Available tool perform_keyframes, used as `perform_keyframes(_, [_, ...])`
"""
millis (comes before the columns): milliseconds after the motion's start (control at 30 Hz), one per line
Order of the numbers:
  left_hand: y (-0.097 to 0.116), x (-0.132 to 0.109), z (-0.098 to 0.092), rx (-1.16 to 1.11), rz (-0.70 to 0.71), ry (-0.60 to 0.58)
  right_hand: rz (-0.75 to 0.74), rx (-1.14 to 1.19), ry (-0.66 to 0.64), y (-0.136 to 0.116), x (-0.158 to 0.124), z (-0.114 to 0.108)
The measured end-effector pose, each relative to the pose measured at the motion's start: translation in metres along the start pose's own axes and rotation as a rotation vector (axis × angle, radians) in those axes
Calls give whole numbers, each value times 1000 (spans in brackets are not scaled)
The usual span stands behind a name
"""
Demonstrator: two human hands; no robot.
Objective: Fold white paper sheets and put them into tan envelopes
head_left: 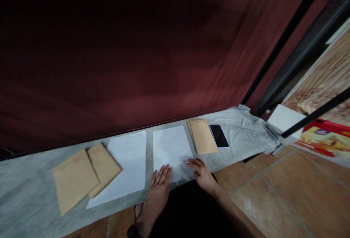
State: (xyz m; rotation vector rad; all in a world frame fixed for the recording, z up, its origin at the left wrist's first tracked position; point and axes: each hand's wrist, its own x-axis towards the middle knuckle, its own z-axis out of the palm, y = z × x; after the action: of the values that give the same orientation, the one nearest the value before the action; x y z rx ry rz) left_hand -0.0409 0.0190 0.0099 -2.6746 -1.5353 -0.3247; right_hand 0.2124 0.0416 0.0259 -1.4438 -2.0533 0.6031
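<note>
A white sheet of paper lies flat in front of me on a narrow cloth-covered surface. My left hand rests on its near left corner, palm down with fingers stretched out. At the near right corner is my right hand, its fingers extended over the paper's edge and holding nothing that I can see. Just right of the sheet sits a small stack of brown envelopes. On the left, more white paper lies partly under two groups of brown envelopes, which overlap at an angle.
A smartphone with a dark screen lies right of the envelope stack. Grey cloth covers the surface, bunched at its right end. Behind rises a dark red panel. Right are black metal bars, a colourful printed box and tiled floor.
</note>
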Motion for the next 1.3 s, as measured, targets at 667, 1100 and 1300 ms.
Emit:
perform_keyframes(667, [1, 163, 45, -181, -172, 8, -66, -303, 182, -11, 31, 48])
perform_keyframes(1100, [-70, 128, 42, 48, -447, 190, 65, -315, 194, -17, 70, 51])
perform_keyframes(1300, [-65, 128, 40, 28, -440, 205, -9, -306, 119, -16, 149, 67])
